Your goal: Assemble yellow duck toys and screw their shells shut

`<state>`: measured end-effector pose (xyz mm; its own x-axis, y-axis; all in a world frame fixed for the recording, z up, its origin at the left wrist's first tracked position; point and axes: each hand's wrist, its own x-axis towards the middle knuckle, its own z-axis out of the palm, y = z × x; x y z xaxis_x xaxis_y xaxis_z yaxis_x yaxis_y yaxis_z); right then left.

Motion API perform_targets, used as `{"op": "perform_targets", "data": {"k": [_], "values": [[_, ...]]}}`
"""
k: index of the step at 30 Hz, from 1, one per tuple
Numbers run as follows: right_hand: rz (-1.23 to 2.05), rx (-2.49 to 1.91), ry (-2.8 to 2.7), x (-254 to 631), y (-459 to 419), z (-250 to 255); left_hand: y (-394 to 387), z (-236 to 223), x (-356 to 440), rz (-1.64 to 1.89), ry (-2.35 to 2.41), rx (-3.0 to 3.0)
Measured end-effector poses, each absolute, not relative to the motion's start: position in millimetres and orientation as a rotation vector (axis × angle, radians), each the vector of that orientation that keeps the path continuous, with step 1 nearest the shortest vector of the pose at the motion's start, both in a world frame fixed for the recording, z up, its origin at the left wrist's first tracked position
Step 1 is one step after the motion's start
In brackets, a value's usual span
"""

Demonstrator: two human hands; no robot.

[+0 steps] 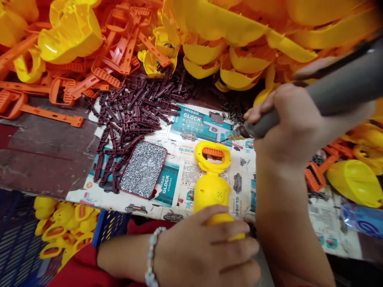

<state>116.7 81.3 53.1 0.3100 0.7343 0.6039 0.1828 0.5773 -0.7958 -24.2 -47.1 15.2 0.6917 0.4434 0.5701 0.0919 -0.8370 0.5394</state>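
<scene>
My left hand (206,249), with a beaded bracelet at the wrist, is closed over the lower end of a yellow plastic toy (212,189). The toy lies on the printed cardboard, its ring-shaped handle pointing away from me and an orange ribbed piece (213,152) inside the ring. In my right hand (295,119) is a grey electric screwdriver (335,89), gripped near its front and tilted. Its thin bit points down and left, close to the ring's far edge; whether it touches is hard to tell. A shallow tray of small silver screws (143,169) sits left of the toy.
Dark brown plastic pieces (134,107) are heaped behind the tray. Orange handled parts (119,52) pile up at the back left, yellow shells (224,52) at the back and right. A blue crate (110,227) below the table's edge holds yellow toys (66,223).
</scene>
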Motion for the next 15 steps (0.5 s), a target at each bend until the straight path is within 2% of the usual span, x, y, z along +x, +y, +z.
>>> {"op": "perform_targets", "data": {"k": [3, 15], "values": [[0.411, -0.775, -1.247, 115, 102, 50, -57, 12, -13, 0.972, 0.359, 2.554], [0.494, -0.911, -1.218, 109, 101, 32, -58, 1, 0, 0.973, 0.426, 2.441]]}}
